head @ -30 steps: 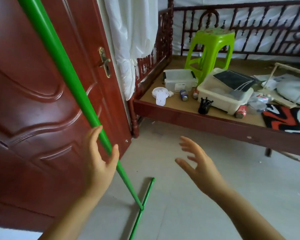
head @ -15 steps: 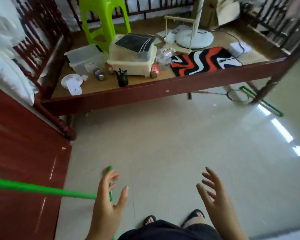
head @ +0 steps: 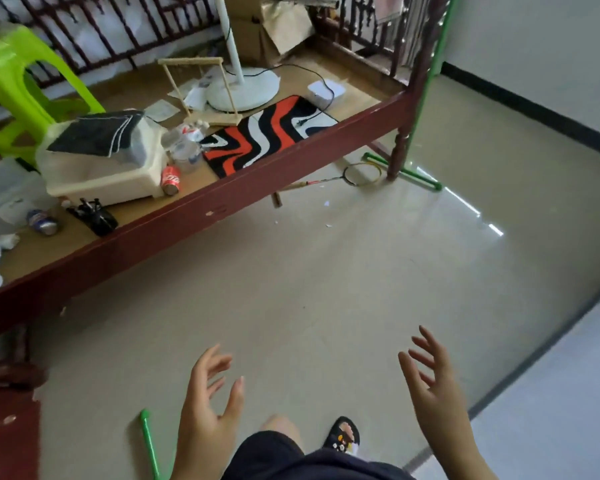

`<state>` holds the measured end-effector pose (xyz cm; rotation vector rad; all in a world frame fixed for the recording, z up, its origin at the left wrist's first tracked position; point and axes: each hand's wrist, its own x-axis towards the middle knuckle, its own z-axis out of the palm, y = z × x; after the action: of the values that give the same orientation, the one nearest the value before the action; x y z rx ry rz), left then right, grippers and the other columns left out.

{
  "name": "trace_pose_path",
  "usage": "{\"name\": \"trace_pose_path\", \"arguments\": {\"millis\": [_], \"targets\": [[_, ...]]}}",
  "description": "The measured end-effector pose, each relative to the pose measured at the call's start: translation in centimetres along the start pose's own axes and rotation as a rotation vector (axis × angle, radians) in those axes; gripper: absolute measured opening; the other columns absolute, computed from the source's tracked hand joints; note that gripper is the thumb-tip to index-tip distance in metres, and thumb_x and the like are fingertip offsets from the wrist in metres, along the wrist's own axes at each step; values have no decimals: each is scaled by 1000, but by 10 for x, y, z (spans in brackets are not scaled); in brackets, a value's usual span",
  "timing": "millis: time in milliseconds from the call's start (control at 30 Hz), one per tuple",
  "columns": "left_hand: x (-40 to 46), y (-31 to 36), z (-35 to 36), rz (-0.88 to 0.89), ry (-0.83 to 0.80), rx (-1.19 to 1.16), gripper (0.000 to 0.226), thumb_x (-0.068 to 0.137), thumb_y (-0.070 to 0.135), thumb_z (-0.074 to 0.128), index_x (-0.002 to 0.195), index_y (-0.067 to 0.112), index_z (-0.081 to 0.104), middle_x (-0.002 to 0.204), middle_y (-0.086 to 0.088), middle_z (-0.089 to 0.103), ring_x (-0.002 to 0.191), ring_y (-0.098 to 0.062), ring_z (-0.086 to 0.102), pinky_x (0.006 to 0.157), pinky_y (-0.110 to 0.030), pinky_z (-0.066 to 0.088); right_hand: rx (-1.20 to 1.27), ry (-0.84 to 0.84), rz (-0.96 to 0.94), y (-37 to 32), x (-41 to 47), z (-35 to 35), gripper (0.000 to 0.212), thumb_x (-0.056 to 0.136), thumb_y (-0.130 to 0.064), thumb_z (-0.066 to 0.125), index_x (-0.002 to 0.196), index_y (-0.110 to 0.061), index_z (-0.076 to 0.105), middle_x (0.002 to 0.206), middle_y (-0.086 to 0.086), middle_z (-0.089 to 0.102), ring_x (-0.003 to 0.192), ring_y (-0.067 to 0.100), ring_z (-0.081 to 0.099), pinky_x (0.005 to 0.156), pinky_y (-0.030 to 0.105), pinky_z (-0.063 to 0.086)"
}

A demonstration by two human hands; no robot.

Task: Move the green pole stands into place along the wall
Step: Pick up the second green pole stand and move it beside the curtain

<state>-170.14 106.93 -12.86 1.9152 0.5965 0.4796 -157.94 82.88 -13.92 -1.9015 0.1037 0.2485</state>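
One green pole stand rises upright at the far right, its pole beside the bed's corner post and its flat base bar on the floor. Only the base bar of a second green stand shows, lying on the floor at the bottom left by the red door. My left hand hovers just right of that bar, fingers spread, holding nothing. My right hand is raised at the lower right, also spread and empty.
A dark red wooden bed frame crosses the view, loaded with a lime stool, a storage box, a fan base and a striped mat. A badminton racket lies under it. White walls with dark skirting run at right.
My left hand has let go of the green pole and moved off it. The view has swung right from the door toward the bed's far corner, bringing the other stand into sight.
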Motion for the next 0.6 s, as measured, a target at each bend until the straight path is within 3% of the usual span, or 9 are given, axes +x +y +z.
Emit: {"name": "trace_pose_path", "arguments": {"millis": [167, 267, 433, 600], "targets": [[52, 20, 75, 55, -202, 29, 56, 74, 24, 55, 105, 67, 39, 104, 36, 57, 100, 7, 56, 85, -1, 41, 45, 242, 128, 23, 35, -63, 46, 85, -20, 55, 129, -22, 40, 122, 9, 54, 104, 24, 54, 86, 36, 42], [95, 35, 127, 78, -351, 38, 59, 78, 19, 58, 103, 69, 38, 106, 35, 56, 101, 8, 55, 85, -1, 40, 59, 362, 189, 32, 54, -89, 46, 85, -18, 56, 128, -21, 41, 121, 11, 54, 101, 25, 54, 83, 34, 41], [178, 79, 224, 158, -551, 20, 45, 70, 50, 52, 111, 62, 38, 111, 27, 54, 104, 2, 55, 88, -4, 41, 104, 528, 201, 19, 114, -130, 47, 84, -24, 53, 129, -21, 40, 121, 6, 53, 103, 23, 54, 86, 36, 43], [265, 128, 316, 247, -660, -14, 48, 68, 52, 51, 113, 64, 36, 110, 23, 57, 100, -2, 60, 84, -7, 46, 152, 722, 214, -1, 187, -172, 55, 76, -38, 50, 129, -25, 40, 120, 2, 54, 102, 19, 55, 87, 33, 41]]}}
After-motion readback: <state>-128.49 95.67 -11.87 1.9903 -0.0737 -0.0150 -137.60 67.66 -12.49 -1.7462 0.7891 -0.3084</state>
